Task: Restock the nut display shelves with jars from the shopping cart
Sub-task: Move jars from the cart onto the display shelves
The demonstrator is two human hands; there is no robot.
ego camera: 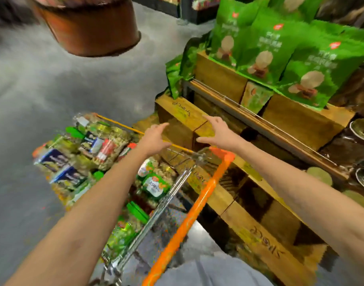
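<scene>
The shopping cart (177,188) stands at lower centre with an orange handle (199,199) and holds several clear nut jars (102,145) with green lids and labels. Both my arms reach forward over the cart. My left hand (154,139) hovers above the cart's far right corner, fingers spread and holding nothing. My right hand (216,131) is a little to its right, over a wooden crate, fingers extended and empty. The display shelf (265,124) with dark jars (360,131) lies to the right.
Wooden crates (234,188) line the display's base beside the cart. Green snack bags (280,50) stand on upper crates. A round brown tub (90,27) sits across the grey floor (53,96) at top left. The frame is blurred.
</scene>
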